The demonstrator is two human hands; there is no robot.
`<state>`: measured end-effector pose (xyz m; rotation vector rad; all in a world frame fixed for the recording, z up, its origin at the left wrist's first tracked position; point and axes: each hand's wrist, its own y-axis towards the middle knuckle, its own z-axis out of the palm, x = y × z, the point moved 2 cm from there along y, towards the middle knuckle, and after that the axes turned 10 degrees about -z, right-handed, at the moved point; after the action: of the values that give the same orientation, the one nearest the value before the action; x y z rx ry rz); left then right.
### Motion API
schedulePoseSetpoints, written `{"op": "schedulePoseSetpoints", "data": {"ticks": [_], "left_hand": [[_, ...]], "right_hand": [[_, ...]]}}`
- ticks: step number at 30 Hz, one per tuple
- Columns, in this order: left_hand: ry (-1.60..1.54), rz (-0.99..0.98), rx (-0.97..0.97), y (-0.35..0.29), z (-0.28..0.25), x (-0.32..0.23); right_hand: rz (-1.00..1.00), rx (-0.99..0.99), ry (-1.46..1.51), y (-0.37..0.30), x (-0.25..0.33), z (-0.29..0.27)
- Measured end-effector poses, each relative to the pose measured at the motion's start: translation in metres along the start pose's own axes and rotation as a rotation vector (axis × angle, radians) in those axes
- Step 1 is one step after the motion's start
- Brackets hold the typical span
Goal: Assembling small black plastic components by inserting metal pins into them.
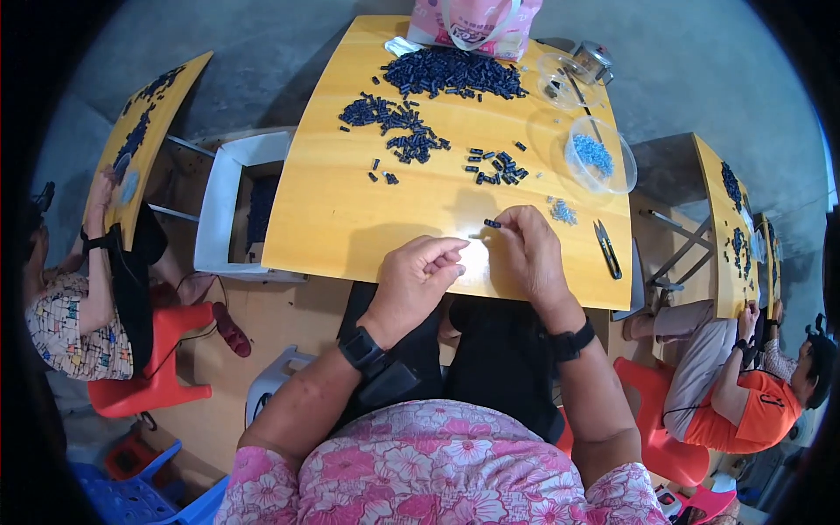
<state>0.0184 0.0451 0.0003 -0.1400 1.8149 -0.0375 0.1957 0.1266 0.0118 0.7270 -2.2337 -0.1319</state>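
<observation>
Between the thumb and fingers of my right hand point(532, 254) is a small black cylindrical part point(492, 224), held just above the table's near side. My left hand point(418, 278) is closed in a pinch close beside it, fingertips toward the right hand; whatever is in that pinch is too small to make out. Ahead of my hands lies a loose group of black parts point(499, 166). To the right of my right hand are a small heap of clear pale-blue pieces point(563, 212) and black-handled thread snips point(607, 252).
A larger heap of black parts point(451, 72) and a smaller one point(411, 140) lie farther back on the yellow table point(324, 227). A clear tub point(623, 175) holds blue pieces. Behind stand a pink bag point(490, 26) and metal cup point(593, 63). People work at tables on both sides.
</observation>
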Motion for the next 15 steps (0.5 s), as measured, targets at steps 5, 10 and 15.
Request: {"op": "schedulePoseSetpoints", "data": {"ticks": [5, 10, 15], "left_hand": [[-0.345, -0.097, -0.019, -0.003, 0.011, -0.004], [-0.38, -0.119, -0.044, -0.007, 0.02, 0.009], [-0.502, -0.129, -0.04, -0.015, 0.025, 0.006]], "right_hand": [[0.006, -0.053, 0.106, -0.022, 0.025, 0.002], [-0.129, -0.071, 0.096, -0.035, 0.04, 0.004], [-0.191, -0.094, 0.049, -0.041, 0.05, 0.001]]}}
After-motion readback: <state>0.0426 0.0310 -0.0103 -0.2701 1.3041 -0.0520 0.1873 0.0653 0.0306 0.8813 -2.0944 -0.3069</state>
